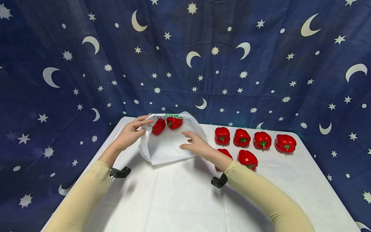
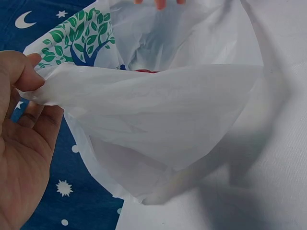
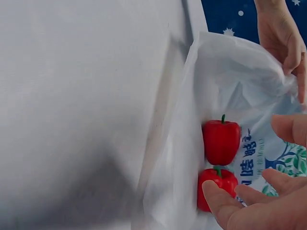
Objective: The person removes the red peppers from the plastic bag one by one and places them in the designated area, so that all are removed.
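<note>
A white plastic bag (image 1: 171, 151) lies on its side, its mouth facing me, with a green-leaved tree print (image 2: 91, 38) on it. Two red bell peppers with green stems sit inside, one at the left (image 1: 158, 127) and one beside it (image 1: 175, 122). My left hand (image 1: 129, 133) pinches the bag's rim between thumb and fingers, plainly so in the left wrist view. At the right of the mouth, my right hand (image 1: 198, 146) is spread with nothing in its fingers. In the right wrist view its fingertips overlap the nearer pepper (image 3: 218, 184); contact cannot be told.
Several more red bell peppers stand right of the bag in two rows, including one at the far right (image 1: 285, 143) and one in the front row (image 1: 247, 159). My right forearm partly covers another (image 1: 224, 152). A star-patterned blue curtain (image 1: 179, 74) rises behind the white table (image 1: 174, 199).
</note>
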The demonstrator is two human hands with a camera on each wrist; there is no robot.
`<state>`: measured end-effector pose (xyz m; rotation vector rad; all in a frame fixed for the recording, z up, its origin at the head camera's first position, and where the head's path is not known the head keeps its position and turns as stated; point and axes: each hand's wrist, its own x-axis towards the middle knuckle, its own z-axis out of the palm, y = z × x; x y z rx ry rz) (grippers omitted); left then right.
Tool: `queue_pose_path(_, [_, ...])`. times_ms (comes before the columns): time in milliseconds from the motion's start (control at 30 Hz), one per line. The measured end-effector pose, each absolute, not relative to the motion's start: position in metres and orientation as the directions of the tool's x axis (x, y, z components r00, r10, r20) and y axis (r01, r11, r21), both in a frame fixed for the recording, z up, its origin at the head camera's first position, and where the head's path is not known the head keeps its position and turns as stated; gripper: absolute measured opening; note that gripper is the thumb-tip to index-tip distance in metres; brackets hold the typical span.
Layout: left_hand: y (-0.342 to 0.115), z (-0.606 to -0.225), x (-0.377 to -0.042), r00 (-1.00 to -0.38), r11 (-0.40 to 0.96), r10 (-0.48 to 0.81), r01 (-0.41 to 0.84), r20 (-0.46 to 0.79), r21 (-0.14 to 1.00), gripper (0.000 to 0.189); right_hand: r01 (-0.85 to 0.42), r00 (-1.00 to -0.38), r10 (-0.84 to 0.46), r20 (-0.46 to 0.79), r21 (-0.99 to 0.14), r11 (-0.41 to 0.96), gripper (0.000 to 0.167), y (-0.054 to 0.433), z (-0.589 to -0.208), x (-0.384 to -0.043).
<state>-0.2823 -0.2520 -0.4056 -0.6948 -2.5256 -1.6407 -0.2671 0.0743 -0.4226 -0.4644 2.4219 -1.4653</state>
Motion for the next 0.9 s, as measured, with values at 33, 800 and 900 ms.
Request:
queue_pose_path(33, [-0.252,-0.406,-0.283,-0.897,0.336,0.341,0.396,0.282,0.855,0.045,-0.13,-0.914,-0.401,-0.062,-0.891,0.434,0.07,0.071,-0.425,-0.27])
queue_pose_path(800, [-0.25,-0.41,-0.282,-0.894,0.325,0.338,0.404,0.294,0.855,0.045,-0.035,-0.988,-0.156,-0.02,-0.94,0.34,0.071,0.021,-0.461,-0.326])
queue_pose_path(900, [-0.249,-0.407,-0.283,-0.89,0.32,0.345,0.412,0.3,0.853,0.045,-0.019,-0.993,-0.119,-0.018,-0.954,0.298,0.075,0.016,-0.464,-0.336])
